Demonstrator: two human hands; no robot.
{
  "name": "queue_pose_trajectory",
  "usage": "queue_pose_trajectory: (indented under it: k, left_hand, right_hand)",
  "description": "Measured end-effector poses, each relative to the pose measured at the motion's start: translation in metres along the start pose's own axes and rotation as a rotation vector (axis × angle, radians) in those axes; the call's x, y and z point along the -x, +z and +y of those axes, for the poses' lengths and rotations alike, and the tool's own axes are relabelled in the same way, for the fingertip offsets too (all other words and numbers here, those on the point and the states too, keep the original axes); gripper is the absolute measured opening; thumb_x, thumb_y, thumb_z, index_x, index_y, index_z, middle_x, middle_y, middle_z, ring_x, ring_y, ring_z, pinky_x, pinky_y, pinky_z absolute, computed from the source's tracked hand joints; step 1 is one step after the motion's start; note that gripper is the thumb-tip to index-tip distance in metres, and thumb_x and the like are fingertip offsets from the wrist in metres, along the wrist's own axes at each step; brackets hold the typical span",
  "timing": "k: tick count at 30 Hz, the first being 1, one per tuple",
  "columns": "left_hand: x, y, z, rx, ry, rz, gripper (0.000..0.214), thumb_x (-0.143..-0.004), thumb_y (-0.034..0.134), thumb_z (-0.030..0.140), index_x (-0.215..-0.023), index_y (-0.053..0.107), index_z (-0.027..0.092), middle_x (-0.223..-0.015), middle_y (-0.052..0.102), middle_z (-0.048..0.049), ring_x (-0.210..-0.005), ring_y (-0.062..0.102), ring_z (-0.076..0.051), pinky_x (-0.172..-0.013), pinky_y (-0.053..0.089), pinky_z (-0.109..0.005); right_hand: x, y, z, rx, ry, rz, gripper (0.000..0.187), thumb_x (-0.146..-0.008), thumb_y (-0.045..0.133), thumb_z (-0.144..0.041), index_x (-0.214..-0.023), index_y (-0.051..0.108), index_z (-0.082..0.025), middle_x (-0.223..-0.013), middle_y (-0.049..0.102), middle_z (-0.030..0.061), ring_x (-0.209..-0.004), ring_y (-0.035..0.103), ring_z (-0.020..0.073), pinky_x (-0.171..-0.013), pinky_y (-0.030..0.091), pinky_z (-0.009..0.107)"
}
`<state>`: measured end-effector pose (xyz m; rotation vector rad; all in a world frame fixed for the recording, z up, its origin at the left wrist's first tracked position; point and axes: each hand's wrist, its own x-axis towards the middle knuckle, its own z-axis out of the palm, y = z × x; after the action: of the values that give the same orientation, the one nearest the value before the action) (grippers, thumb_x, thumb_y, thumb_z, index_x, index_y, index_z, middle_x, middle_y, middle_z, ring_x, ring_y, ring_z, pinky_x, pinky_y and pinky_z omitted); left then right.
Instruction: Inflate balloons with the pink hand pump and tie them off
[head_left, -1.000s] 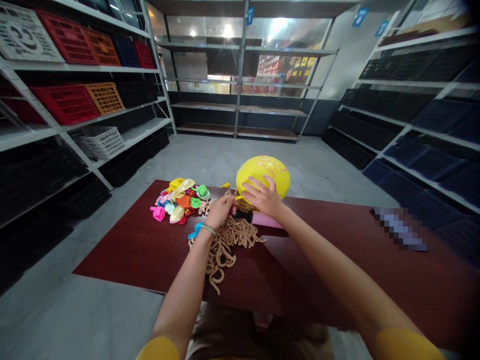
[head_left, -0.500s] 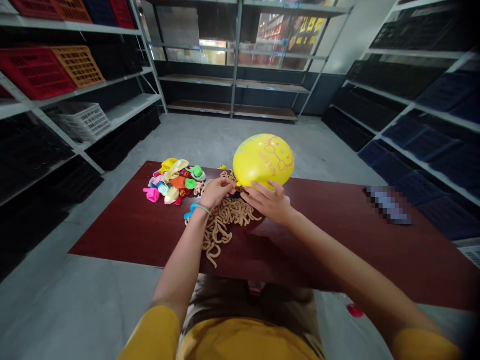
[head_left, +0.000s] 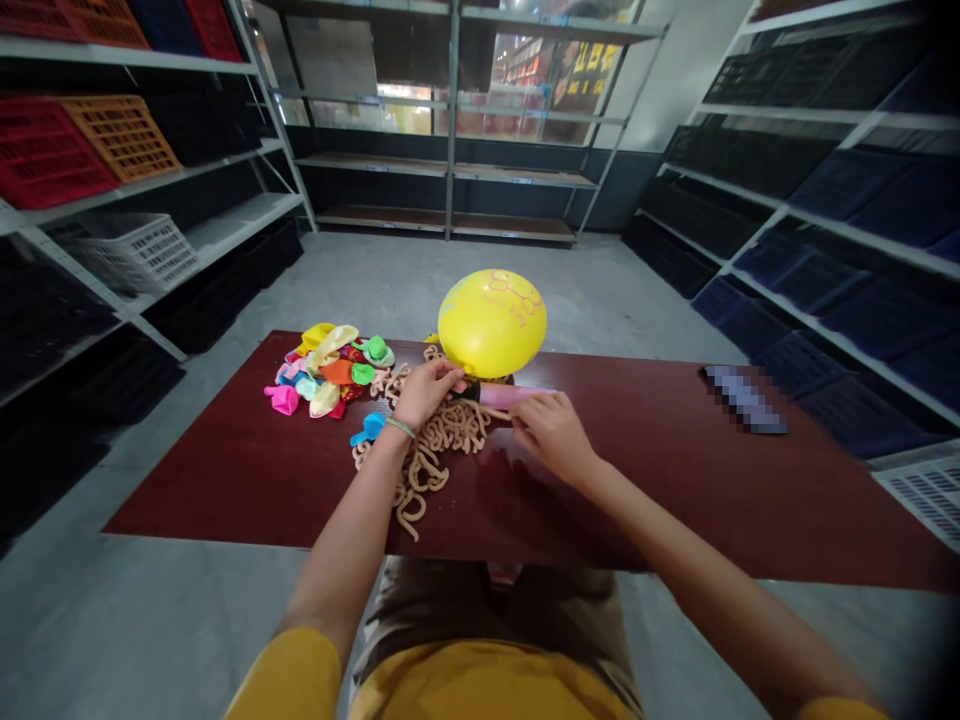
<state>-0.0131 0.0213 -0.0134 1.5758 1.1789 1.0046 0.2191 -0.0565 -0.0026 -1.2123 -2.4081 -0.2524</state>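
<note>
Table (head_left: 720,500), limp balloons (head_left: 336,372), pink tube (head_left: 501,394) against strands (head_left: 454,432) — left fingers (head_left: 444,376) pinching yellow balloon (head_left: 492,325), right fingers (head_left: 528,413) one strand (head_left: 496,413)

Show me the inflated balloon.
The yellow balloon with printed markings, its neck at the left hand: it is round and full, while the piled balloons and the blue balloon lie limp.

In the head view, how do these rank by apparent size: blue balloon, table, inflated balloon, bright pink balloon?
1. Table
2. Inflated balloon
3. Bright pink balloon and blue balloon: too alike to rank
</note>
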Motion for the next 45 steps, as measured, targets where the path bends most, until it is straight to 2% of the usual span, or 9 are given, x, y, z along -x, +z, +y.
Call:
queue_pose_trajectory:
  k: [4,8,14,21,28,33,37,40,45]
  left_hand:
    - [-0.001,0.003,-0.003,0.035,0.037,-0.002,0.031,-0.083,0.059,0.047,-0.084,0.062,0.016,-0.080,0.072,-0.0044,-0.071,0.065,-0.015,-0.063,0.050,-0.024]
    - [-0.003,0.007,-0.009,0.080,0.061,0.007,0.032,-0.082,0.060,0.047,-0.086,0.061,0.015,-0.080,0.072,-0.0045,-0.069,0.065,-0.014,-0.064,0.050,-0.024]
    - [-0.004,0.012,-0.014,0.044,0.084,0.039,0.028,-0.085,0.057,0.045,-0.085,0.061,0.018,-0.078,0.072,-0.0038,-0.071,0.066,-0.016,-0.064,0.050,-0.025]
    - [0.002,0.012,-0.006,-0.206,0.172,0.135,0.022,-0.089,0.055,0.041,-0.087,0.064,0.020,-0.075,0.072,-0.0002,-0.068,0.066,-0.015,-0.068,0.046,-0.025]
    - [0.008,0.014,-0.006,-0.468,0.326,0.261,0.023,-0.093,0.052,0.038,-0.091,0.066,0.020,-0.072,0.069,-0.0015,-0.064,0.063,-0.015,-0.061,0.041,-0.024]
    - [0.009,0.013,-0.004,-0.494,0.498,0.371,0.019,-0.093,0.053,0.033,-0.091,0.067,0.020,-0.080,0.067,-0.0041,-0.076,0.063,-0.016,-0.072,0.046,-0.026]
    - [0.007,0.007,0.001,-0.470,0.585,0.528,0.017,-0.089,0.060,0.031,-0.087,0.069,0.018,-0.105,0.062,-0.0110,-0.100,0.060,-0.021,-0.088,0.048,-0.033]
    - [0.004,0.004,0.001,-0.417,0.585,0.554,0.014,-0.088,0.062,0.030,-0.087,0.070,0.018,-0.117,0.059,-0.0115,-0.109,0.058,-0.022,-0.096,0.046,-0.037]
    - [0.003,0.004,0.000,-0.195,0.487,0.489,0.016,-0.088,0.060,0.031,-0.085,0.068,0.019,-0.104,0.068,-0.0080,-0.100,0.063,-0.020,-0.090,0.050,-0.034]
  right_hand:
    - [-0.034,-0.051,0.015,-0.178,0.048,0.075,0.015,-0.092,0.044,-0.022,-0.090,0.058,-0.020,-0.085,0.065,0.0047,-0.079,0.056,0.0181,-0.074,0.041,0.031]
    - [-0.066,-0.085,0.019,-0.162,0.067,0.125,0.015,-0.094,0.041,-0.024,-0.091,0.056,-0.021,-0.086,0.064,0.0038,-0.076,0.056,0.0162,-0.070,0.042,0.030]
    - [-0.102,-0.117,0.018,-0.132,0.119,0.212,0.015,-0.094,0.044,-0.025,-0.098,0.057,-0.021,-0.090,0.065,0.0029,-0.077,0.057,0.0160,-0.069,0.041,0.030]
    - [-0.151,-0.140,0.020,-0.111,0.113,0.310,0.014,-0.094,0.046,-0.028,-0.097,0.059,-0.020,-0.082,0.064,0.0010,-0.073,0.057,0.0146,-0.068,0.040,0.029]
    - [-0.188,-0.115,0.004,-0.109,0.150,0.329,0.019,-0.097,0.043,-0.028,-0.100,0.059,-0.019,-0.084,0.065,0.0015,-0.075,0.058,0.0147,-0.068,0.038,0.028]
    - [-0.164,-0.070,-0.011,-0.062,0.175,0.095,0.021,-0.096,0.042,-0.026,-0.092,0.062,-0.020,-0.080,0.067,0.0032,-0.073,0.059,0.0164,-0.065,0.036,0.029]
    - [-0.137,-0.043,-0.013,-0.048,0.187,0.032,0.027,-0.098,0.038,-0.028,-0.095,0.063,-0.020,-0.085,0.069,0.0056,-0.073,0.061,0.0170,-0.062,0.035,0.030]
    - [-0.125,-0.035,-0.012,-0.068,0.204,0.013,0.028,-0.098,0.038,-0.031,-0.096,0.064,-0.020,-0.086,0.071,0.0059,-0.071,0.061,0.0169,-0.061,0.034,0.030]
    - [-0.115,-0.034,-0.014,-0.226,0.261,0.038,0.023,-0.095,0.044,-0.032,-0.096,0.064,-0.022,-0.090,0.072,0.0039,-0.075,0.063,0.0170,-0.065,0.039,0.029]
